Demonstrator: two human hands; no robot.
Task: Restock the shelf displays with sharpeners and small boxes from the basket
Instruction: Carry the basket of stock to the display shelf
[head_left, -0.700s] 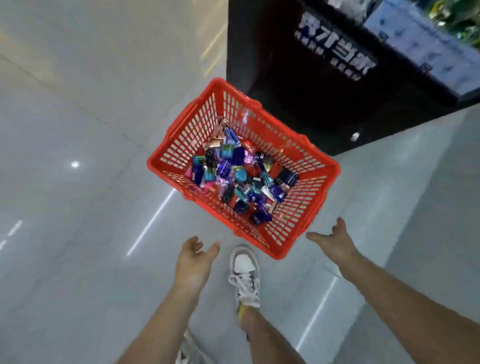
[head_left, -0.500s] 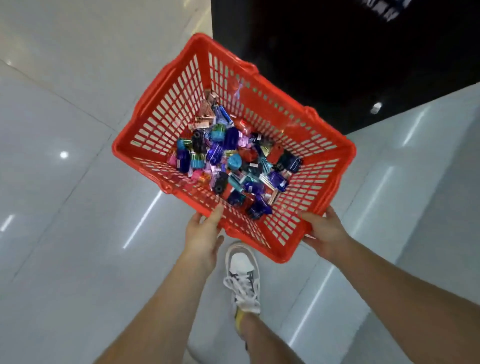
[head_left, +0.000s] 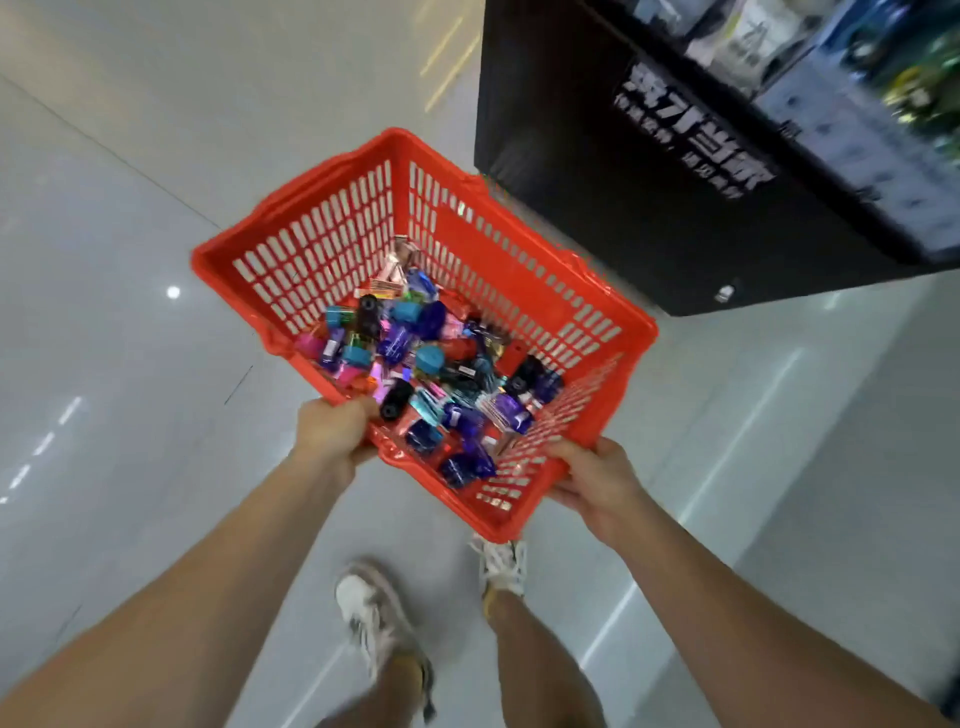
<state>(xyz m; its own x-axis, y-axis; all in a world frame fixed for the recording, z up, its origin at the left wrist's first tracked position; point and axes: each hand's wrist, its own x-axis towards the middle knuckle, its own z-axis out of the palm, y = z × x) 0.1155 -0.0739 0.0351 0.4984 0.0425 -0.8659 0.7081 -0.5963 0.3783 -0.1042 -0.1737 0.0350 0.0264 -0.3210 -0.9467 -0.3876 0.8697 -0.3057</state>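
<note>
Now carrying basket (head_left: 519, 270) up off tiles (head_left: 130, 364), vs sitting on floor w/ both hands clear of it 0.7 s ago. Gripping near rim w/ left hand (head_left: 332, 431), fingers curling over edge. Clamping near-right corner w/ right hand (head_left: 597, 478), fingers wrapping under rim. Keeping sharpeners & small boxes (head_left: 426, 374) heaped in basket bottom, none shelved yet. Prob. heading for black display unit (head_left: 623, 208), just beyond basket, upper right; restocking coming next.

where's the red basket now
Head view, centre: the red basket is gripped by the left hand and right hand, just left of the black display stand.
</note>
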